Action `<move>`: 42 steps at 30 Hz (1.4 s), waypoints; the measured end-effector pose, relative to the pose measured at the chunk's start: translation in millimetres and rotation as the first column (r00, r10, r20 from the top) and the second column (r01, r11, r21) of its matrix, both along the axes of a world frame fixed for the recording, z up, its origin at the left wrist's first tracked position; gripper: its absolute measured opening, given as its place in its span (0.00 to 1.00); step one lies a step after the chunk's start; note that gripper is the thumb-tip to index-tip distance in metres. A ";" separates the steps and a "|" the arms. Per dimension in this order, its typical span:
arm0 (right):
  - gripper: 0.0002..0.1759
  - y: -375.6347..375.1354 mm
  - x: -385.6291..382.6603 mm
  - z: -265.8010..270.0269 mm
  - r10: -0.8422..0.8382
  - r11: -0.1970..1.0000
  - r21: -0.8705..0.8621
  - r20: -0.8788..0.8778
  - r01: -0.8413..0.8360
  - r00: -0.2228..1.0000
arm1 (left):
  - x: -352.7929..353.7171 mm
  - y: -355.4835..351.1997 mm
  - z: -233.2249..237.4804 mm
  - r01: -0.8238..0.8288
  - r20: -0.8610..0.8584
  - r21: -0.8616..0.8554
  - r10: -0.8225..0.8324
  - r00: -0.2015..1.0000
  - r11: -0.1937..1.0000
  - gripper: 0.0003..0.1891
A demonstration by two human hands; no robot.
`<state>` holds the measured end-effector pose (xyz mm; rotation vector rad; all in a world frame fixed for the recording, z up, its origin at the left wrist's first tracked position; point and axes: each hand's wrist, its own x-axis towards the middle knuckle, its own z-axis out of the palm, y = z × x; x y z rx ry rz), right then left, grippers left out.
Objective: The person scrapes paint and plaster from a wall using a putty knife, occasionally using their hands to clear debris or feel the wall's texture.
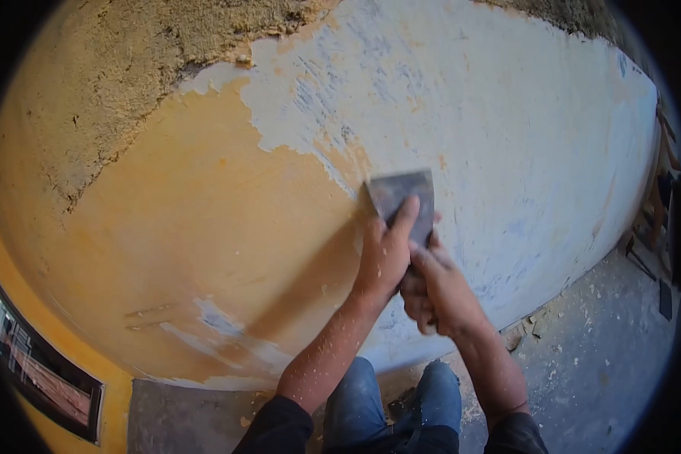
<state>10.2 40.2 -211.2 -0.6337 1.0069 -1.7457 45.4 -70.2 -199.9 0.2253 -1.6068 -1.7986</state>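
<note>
A flat metal scraper (407,189) lies with its wide edge against the wall, right where the yellow paint (227,174) meets the pale scraped surface (522,144). My left hand (386,246) is closed on the scraper's blade, with the thumb pressed along its face. Just below and to the right, my right hand (435,287) wraps round the lower end of the tool, where the handle is mostly hidden by fingers. Both forearms are speckled with pale flakes.
Rough bare plaster (136,68) shows along the wall's upper left. Paint chips are strewn over the grey floor (583,363). A dark-framed window (45,371) sits at lower left. Another person's arm (670,151) and dark tools (664,299) appear at far right.
</note>
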 end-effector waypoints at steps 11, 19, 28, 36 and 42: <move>0.17 -0.7 -13.1 24.1 0.070 0.997 0.021 0.024 -0.071 0.997 | -1.4 -0.3 30.4 0.048 0.088 0.020 -0.049 0.995 0.999 0.20; 0.12 -8.6 2.1 17.2 0.060 0.996 0.062 -0.033 -0.058 0.998 | 11.6 -8.1 15.6 0.016 0.018 0.060 -0.017 1.000 0.998 0.20; 0.16 8.2 3.6 14.3 0.154 0.988 -0.041 0.065 -0.152 0.986 | 18.1 4.1 11.1 -0.013 0.013 0.104 0.012 1.000 0.994 0.18; 0.18 -4.0 15.1 -29.1 0.068 0.997 0.030 -0.042 -0.067 0.997 | 24.1 0.1 -27.8 -0.061 0.050 0.090 0.056 0.997 0.994 0.18; 0.17 -13.3 9.4 -7.0 0.034 0.999 -0.038 -0.094 -0.038 0.995 | 18.5 -9.6 1.8 0.022 0.067 0.022 -0.023 0.997 1.000 0.18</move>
